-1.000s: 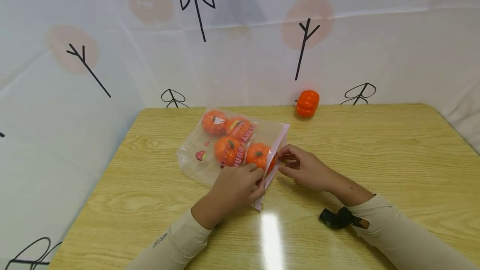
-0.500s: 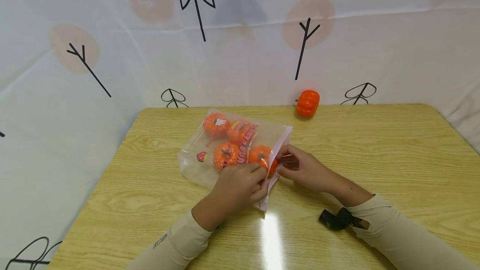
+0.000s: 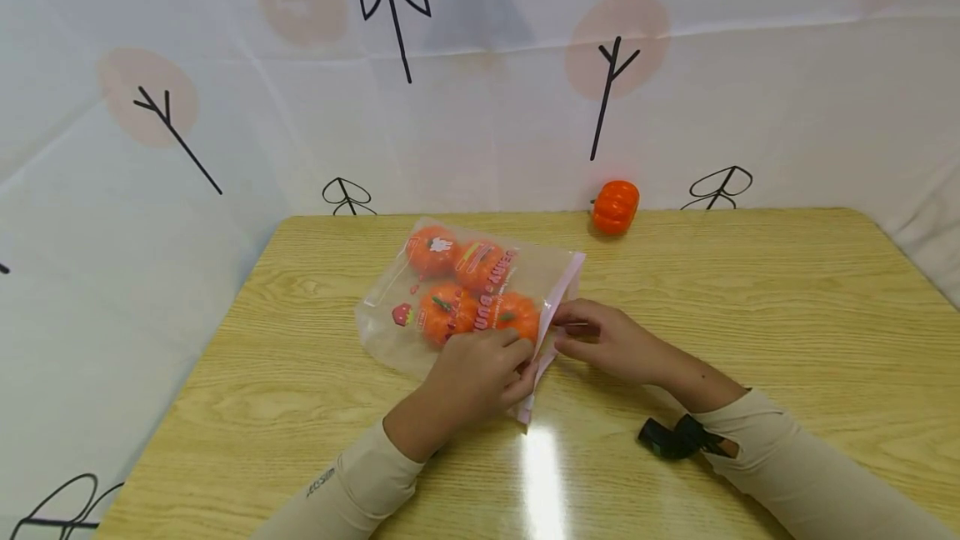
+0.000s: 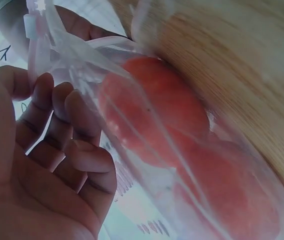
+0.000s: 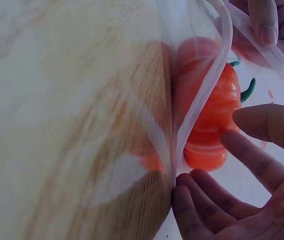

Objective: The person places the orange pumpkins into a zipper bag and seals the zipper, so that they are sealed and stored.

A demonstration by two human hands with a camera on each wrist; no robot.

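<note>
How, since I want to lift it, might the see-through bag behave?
The bag, thin-looking and creased, would probably sag; its rounded pumpkins could shift together, perhaps tumbling out, since the mouth gapes open.

Indoors, by the look of it: a tabletop set against cloth, like a small staged work spot. Printed white cloth [image 3: 480, 119] fills the upper part of the head view and runs down the left side, creased, with black line-drawn leaves [image 3: 395, 23] and pale pink blots [image 3: 647, 32]. Wood-grain table [image 3: 750, 298] below, rounded far corner toward the right, streak of glare [image 3: 542, 473] at bottom centre. Black device [image 3: 667, 438] at a sleeve cuff [image 3: 738, 419], lower right. Home, office or studio: cannot tell.
</note>
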